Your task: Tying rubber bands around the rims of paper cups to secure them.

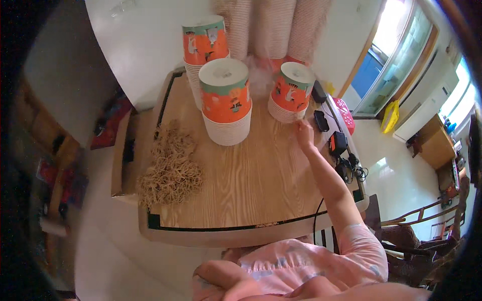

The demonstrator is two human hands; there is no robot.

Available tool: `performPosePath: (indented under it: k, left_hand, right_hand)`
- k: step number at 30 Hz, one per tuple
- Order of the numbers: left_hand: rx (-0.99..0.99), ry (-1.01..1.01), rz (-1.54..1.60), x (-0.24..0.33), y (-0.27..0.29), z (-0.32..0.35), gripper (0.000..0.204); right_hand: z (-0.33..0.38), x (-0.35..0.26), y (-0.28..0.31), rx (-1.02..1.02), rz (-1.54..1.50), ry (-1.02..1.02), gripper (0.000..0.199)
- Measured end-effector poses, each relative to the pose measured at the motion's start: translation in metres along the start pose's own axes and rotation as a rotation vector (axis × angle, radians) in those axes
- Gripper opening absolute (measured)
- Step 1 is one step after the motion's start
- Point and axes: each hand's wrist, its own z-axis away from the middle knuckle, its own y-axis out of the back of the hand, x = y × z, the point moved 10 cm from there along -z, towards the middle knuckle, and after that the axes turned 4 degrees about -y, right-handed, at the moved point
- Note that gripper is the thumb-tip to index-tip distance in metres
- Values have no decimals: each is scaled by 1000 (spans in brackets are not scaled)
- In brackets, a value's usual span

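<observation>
My right hand [304, 134] reaches forward over the wooden tabletop to the right stack of paper cups [291, 95]. Its fingers are closed at the white rims low on the stack's near side; the fingertips are small and partly hidden. The cups are nested upside down, orange and green with printed figures and white bases. To the left stands a taller stack of the same cups [226, 100], with another stack [204, 42] behind it. My left arm [226, 276] is bent against my body at the lower edge, and its hand does not show.
A pile of tan shredded paper [170, 165] lies at the table's left, beside a cardboard box [123, 155]. Tall stacks of cups [276, 30] rise at the back. Along the right edge are a black-and-orange device [338, 143], cables [349, 168] and a pink basket [343, 115].
</observation>
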Motion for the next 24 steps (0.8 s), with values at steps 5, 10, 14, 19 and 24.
performPosePath:
  k: [5, 10, 14, 19, 24]
  left_hand:
    - [-22, -181, -10, 22, 3, 5, 2]
    - [-21, -354, -40, 47, 3, 19, 2]
    - [-27, -504, -39, 66, 6, 35, 2]
    - [-27, -686, -40, 91, 6, 55, 2]
    - [-17, -869, -39, 118, 5, 82, 2]
  right_hand:
    - [-19, -6, 14, 220, -7, -78, 20]
    - [-8, 39, -19, -39, -58, -170, 22]
    - [1, 21, -5, 152, -37, -168, 21]
    - [-10, -21, 4, 209, -58, -19, 19]
    - [-20, 11, -3, 113, -227, -89, 11]
